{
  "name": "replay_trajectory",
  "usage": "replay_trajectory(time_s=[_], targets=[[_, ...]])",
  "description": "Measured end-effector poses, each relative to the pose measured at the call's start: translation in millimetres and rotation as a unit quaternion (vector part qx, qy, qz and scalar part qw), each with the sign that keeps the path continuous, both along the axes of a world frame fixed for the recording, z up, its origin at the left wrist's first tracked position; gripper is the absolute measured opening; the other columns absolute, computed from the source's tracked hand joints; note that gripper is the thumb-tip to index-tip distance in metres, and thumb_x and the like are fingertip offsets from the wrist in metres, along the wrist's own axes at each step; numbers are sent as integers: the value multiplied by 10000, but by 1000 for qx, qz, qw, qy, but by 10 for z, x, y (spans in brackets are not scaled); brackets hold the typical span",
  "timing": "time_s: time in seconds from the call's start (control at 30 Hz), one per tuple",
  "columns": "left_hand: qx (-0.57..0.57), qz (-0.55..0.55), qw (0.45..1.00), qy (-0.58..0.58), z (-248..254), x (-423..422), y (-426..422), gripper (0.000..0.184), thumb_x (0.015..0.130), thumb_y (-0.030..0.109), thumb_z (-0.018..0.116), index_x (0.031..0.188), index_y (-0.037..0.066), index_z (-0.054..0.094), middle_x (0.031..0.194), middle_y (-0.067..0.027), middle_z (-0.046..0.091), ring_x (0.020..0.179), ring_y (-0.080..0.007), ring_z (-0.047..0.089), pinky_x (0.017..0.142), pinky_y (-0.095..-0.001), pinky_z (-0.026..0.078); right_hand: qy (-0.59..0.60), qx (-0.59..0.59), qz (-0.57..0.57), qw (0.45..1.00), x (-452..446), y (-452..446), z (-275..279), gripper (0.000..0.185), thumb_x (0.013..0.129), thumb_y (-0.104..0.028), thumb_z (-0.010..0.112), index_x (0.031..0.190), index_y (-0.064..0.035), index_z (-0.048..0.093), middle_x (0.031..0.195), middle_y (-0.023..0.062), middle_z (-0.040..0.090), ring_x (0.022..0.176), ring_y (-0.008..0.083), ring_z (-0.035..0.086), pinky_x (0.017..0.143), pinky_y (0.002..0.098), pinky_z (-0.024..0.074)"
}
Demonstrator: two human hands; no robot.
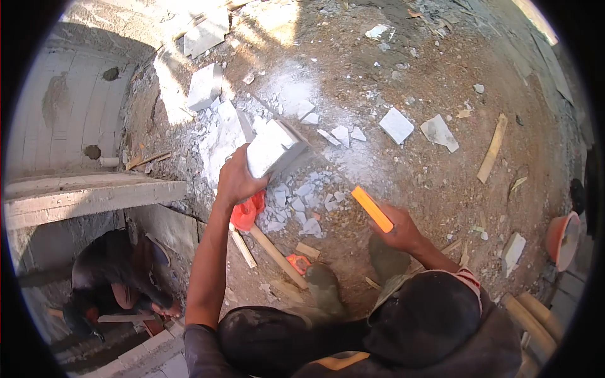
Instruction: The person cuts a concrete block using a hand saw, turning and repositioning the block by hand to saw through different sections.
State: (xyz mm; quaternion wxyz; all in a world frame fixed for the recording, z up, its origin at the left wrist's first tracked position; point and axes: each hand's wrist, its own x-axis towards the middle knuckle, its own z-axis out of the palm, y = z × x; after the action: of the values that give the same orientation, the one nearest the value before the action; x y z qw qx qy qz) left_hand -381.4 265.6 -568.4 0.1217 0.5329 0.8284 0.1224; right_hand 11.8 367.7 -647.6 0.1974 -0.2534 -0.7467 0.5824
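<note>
My left hand (pixel 238 178) grips the near left side of a white block (pixel 272 148), which is held tilted over the rubble. In my right hand (pixel 401 230) is the orange handle (pixel 373 209) of a tool, apparently a saw, whose thin blade runs up and left to the block's right side. The blade is faint and hard to make out against the ground. White dust and broken pieces (pixel 302 195) lie around and below the block. Red plastic (pixel 247 211) is just under my left wrist.
Another person (pixel 113 277) crouches at lower left beyond a concrete ledge (pixel 94 200). A second white block (pixel 205 86) sits upper left. Wood strips (pixel 493 148), poles (pixel 277 256) and flat white pieces (pixel 396 125) lie on the dirt. An orange bucket (pixel 563 240) stands far right.
</note>
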Motion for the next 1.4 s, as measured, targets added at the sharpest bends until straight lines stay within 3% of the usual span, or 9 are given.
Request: replay_trajectory(time_s=[0.07,0.17,0.53,0.77,0.97,1.07,1.1,1.2,1.4], targets=[[-18,8,1000,4,-14,10,0,770,675,361,810,1310,18,540,1136,-241,664,1045,-418,646,898,-472,521,22,-7,-14,1000,95,-58,-16,195,887,-151,712,952,-18,584,750,174,571,647,341,599,616,407,466],[-27,21,999,-10,26,43,22,768,676,361,813,1309,22,541,1130,-238,663,1050,-420,646,896,-473,521,-60,-53,14,997,64,-6,-172,187,885,-143,705,983,-23,601,781,181,592,708,365,643,642,412,490],[-35,7,999,11,-9,-23,44,871,658,382,852,1353,-5,497,1128,-229,686,1025,-373,688,879,-431,546,-39,-20,14,999,344,-36,-345,169,867,-122,700,947,-10,602,769,168,585,674,381,615,625,421,479],[-26,3,999,35,-36,-38,24,873,657,389,859,1352,2,501,1128,-224,686,1025,-374,686,877,-431,546,-18,-21,19,999,419,-128,-30,175,842,-109,713,913,-8,588,760,171,571,677,393,607,611,428,474],[-33,10,999,18,-69,-72,10,888,659,416,848,1359,-1,494,1133,-240,677,1034,-389,673,892,-446,535,-72,1,-44,996,366,-77,-599,146,862,-98,681,938,3,609,765,172,587,680,379,626,621,403,485],[-33,11,999,23,-44,-52,18,884,662,419,842,1357,-1,493,1154,-247,667,1045,-401,662,906,-454,526,-60,25,-108,992,398,179,-541,136,870,-83,662,953,15,617,775,173,599,669,346,631,625,381,487],[-36,13,999,26,-19,-35,5,881,663,419,840,1355,-1,493,1161,-248,663,1049,-406,658,911,-457,522,-49,43,-116,991,439,301,-564,124,871,-71,659,946,20,620,765,148,610,651,265,633,620,357,479],[-42,16,999,21,22,-26,17,836,668,371,819,1352,2,512,1130,-252,666,1053,-419,647,910,-474,517,-57,88,-184,977,477,675,-526,92,881,-63,654,927,10,621,735,98,593,632,181,592,601,333,457],[-41,15,999,8,8,-85,28,838,670,383,816,1360,15,514,1146,-233,672,1062,-415,646,920,-465,519,-56,110,-237,964,589,829,-222,78,884,-64,671,907,-9,621,778,56,583,694,139,548,639,313,445]])
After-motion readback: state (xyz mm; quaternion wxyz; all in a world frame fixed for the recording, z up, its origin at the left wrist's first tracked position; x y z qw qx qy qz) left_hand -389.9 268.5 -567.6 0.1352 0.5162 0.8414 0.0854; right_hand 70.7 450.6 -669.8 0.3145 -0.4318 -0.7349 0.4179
